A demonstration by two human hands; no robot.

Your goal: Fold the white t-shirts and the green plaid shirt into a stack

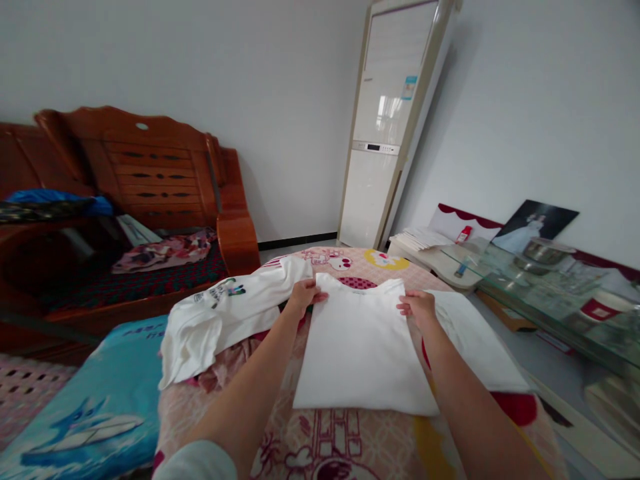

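A white T-shirt (363, 353), folded into a neat rectangle with its neckline at the far end, lies in front of me on a pink patterned cloth (345, 440). My left hand (306, 295) pinches its far left corner between thumb and fingers. At the far right corner, my right hand (419, 305) grips the edge in the same way. Left of it lies a crumpled white garment (240, 300) with a small printed design. Another folded white garment (475, 347) rests to the right, partly behind my right forearm.
A blue cushion-like item (100, 393) with a cartoon print sits at the lower left. Behind it stands a carved wooden armchair (150, 167). A tall air conditioner (375, 133) occupies the corner. On the right, a glass shelf (540, 293) carries metal bowls (545, 253) and a photo (535, 223).
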